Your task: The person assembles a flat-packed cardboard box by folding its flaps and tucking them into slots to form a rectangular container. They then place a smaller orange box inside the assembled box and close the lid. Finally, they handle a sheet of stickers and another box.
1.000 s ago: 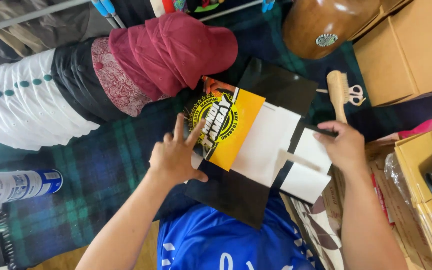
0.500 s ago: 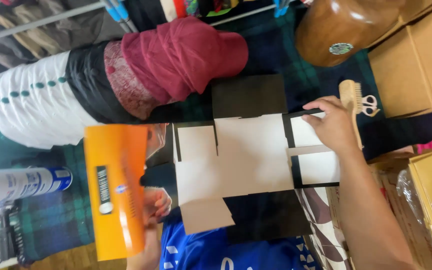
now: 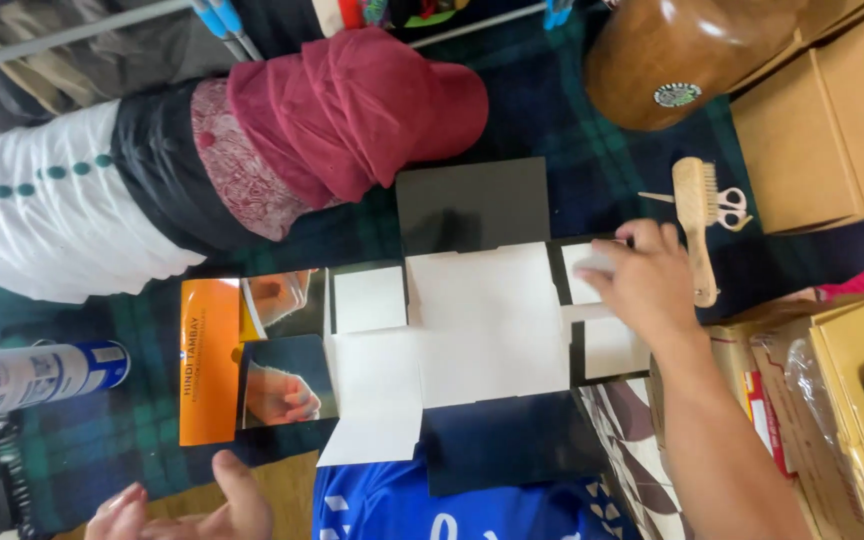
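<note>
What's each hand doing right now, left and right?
Left hand: open, holding nothing, off the unfolded box.
Right hand: fingers flat, pressing on the box's end flap, not gripping.

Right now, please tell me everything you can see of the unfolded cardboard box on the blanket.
The unfolded cardboard box lies flat, opened out into joined panels. Most panels show a plain white inner side; some are black, and the far left end is orange with glossy, reflective panels beside it. It looks like thin card. It rests on a dark plaid blanket. The right hand presses on its right end; the left hand is apart from it, below.
</note>
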